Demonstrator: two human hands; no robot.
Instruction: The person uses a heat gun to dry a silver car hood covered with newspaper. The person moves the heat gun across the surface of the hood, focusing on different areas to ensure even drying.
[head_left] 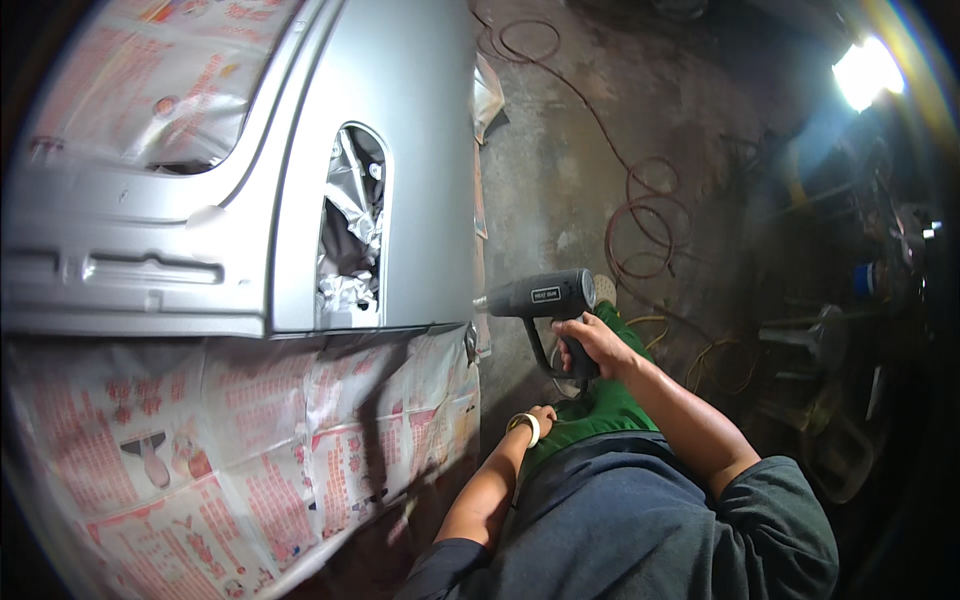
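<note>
My right hand (598,343) is closed round the handle of a black heat gun (545,294). The gun lies level, its metal nozzle pointing left at the lower right edge of a silver-painted car body panel (430,200). Whether the nozzle touches the edge, I cannot tell. An upright oval opening (350,225) in the panel shows crumpled silver masking inside. My left hand (541,415), with a pale band at the wrist, rests on my green trousers (600,425); its fingers lie against the cloth, partly hidden, and I see nothing held.
Printed masking paper (240,450) hangs below the panel, and more masking (160,80) fills the window area. A reddish hose (640,215) lies coiled on the concrete floor (550,170). At the right stand a bright lamp (868,74) and dim metal frames.
</note>
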